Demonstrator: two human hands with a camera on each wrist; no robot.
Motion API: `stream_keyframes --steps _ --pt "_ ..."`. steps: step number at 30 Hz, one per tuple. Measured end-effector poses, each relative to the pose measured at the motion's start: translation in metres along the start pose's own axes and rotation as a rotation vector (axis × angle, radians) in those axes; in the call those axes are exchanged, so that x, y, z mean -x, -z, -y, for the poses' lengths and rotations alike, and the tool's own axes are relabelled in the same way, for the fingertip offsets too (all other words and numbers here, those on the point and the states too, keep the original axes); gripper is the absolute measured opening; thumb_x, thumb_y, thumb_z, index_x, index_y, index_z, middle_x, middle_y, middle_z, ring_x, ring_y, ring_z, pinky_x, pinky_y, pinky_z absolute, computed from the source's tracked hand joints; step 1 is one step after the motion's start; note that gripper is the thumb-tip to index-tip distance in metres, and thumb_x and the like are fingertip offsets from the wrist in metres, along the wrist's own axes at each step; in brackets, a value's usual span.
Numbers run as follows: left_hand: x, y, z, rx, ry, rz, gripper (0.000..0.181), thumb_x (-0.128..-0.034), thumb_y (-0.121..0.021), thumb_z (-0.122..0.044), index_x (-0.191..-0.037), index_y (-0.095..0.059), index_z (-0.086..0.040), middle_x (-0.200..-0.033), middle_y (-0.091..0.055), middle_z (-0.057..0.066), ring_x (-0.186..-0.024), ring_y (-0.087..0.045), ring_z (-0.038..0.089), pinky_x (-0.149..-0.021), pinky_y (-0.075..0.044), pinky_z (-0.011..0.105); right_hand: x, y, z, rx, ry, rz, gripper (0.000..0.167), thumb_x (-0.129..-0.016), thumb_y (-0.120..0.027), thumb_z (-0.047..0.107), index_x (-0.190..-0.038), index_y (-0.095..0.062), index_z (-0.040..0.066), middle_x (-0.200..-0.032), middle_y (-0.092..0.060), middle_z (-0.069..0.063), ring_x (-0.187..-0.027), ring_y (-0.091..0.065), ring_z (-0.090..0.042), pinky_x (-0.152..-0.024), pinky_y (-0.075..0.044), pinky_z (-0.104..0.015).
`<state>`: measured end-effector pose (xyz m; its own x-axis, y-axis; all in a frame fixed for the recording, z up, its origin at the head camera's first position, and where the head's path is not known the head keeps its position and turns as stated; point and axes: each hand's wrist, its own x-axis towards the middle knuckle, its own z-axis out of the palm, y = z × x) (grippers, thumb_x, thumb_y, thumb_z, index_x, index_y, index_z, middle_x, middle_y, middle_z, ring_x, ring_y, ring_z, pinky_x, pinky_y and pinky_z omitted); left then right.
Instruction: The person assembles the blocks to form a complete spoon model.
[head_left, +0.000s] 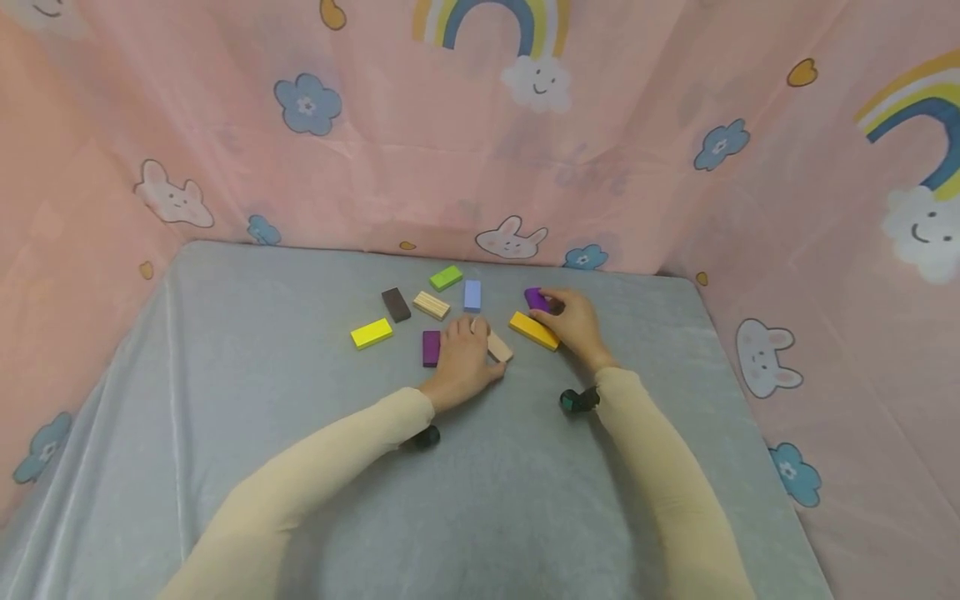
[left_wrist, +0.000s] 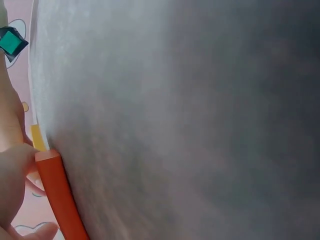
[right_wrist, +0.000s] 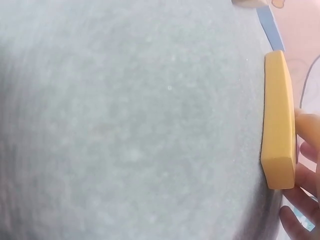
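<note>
Nearest the camera: two cream sleeves (head_left: 667, 483), reaching in over grey cloth (head_left: 525, 500).

Right hand (head_left: 576, 325): thumb and forefinger bent about a violet block (head_left: 533, 298), one to each side, seemingly a pinch. Violet block lies at the fingertips, far end poking out beyond them. A yellow-orange block (head_left: 534, 331) sits just on the near side of the same fingers; the right wrist view has it hiding part of them.

Left hand (head_left: 462, 364): palm down, fingers bent over a beige block (head_left: 499, 347), which shows between fingertips and thumb. Whether they clamp it, cannot tell. An orange-red block (left_wrist: 60, 195) stands close by the left fingers in the wrist view; from above, cannot pick it out. Dark purple block (head_left: 431, 349) just left of these fingers; blue block (head_left: 472, 296) just beyond the tips. Wood-grain block (head_left: 431, 305) beyond and to the left.

Handling, by judgement: painted or bare wood, light, stiff, hard to damage; the smooth painted faces may slide a little under dry skin. Best hold: thumb and forefinger across the long sides, near mid-length. For the violet one, the yellow-orange neighbour probably crowds the thumb.
</note>
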<state>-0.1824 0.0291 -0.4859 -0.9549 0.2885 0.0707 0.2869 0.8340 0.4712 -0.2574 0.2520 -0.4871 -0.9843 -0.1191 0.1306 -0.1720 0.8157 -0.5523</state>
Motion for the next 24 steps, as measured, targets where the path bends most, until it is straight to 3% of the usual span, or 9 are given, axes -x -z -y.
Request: stream_keyframes --steps 9,16,20,24 --pt "0.02 0.016 0.017 0.021 -0.134 0.056 0.063 -0.077 -0.079 -0.039 -0.124 -0.051 -0.008 -0.131 -0.053 0.016 -0.118 -0.05 0.031 -0.104 -0.045 0.046 0.001 0.001 -0.003 -0.013 -0.004 0.009 0.052 -0.088 -0.074 0.034 -0.133 -0.063 0.01 -0.11 -0.069 -0.016 -0.099 -0.06 -0.03 -0.092 -0.05 -0.046" --pt "0.035 0.039 0.05 0.04 -0.238 0.113 0.062 -0.0716 -0.082 -0.033 -0.122 -0.055 -0.008 -0.123 -0.059 0.014 -0.116 -0.053 0.032 -0.097 -0.051 0.044 0.002 0.002 -0.002 -0.046 -0.006 0.029 0.049 -0.089 -0.073 0.031 -0.133 -0.062 0.01 -0.113 -0.068 -0.016 -0.1 -0.06 -0.03 -0.094 -0.05 -0.045" --pt "0.04 0.056 0.069 0.041 -0.314 0.185 0.063 -0.0728 -0.08 -0.03 -0.126 -0.055 -0.01 -0.13 -0.058 0.011 -0.123 -0.051 0.03 -0.104 -0.049 0.044 0.005 0.005 -0.003 -0.06 -0.005 0.018 0.045 -0.09 -0.072 0.027 -0.131 -0.063 0.009 -0.115 -0.069 -0.017 -0.101 -0.061 -0.031 -0.095 -0.051 -0.047" --pt "0.043 0.07 0.082 0.019 -0.34 0.26 0.061 -0.0756 -0.079 -0.031 -0.129 -0.055 -0.014 -0.137 -0.055 0.007 -0.127 -0.049 0.026 -0.107 -0.047 0.042 0.008 0.007 -0.003 -0.076 0.003 0.009 0.043 -0.091 -0.071 0.024 -0.13 -0.063 0.007 -0.118 -0.069 -0.017 -0.105 -0.062 -0.032 -0.098 -0.05 -0.049"
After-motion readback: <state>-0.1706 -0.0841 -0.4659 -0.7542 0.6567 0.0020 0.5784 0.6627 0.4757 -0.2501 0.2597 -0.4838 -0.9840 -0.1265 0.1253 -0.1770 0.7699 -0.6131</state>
